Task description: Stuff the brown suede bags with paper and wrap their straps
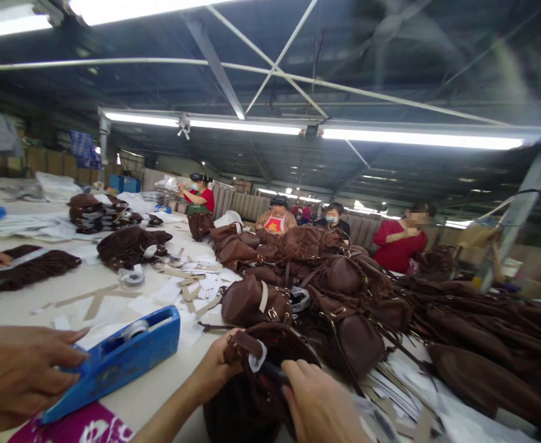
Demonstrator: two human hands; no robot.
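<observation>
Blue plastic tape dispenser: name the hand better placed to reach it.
Probably left: the left hand, gripping the dark brown leather bag, sits nearer the blue dispenser than the right hand. A co-worker's hand touches it.

A: What kind of place does the camera show?

B: A bag factory hall. One long worktable [31, 289] carries heaps of the same brown bags [344, 277] and cut paper pieces [201, 280]. Several workers [397, 243] stand along it, and tube lamps [418, 139] hang under a metal roof [390, 61].
</observation>
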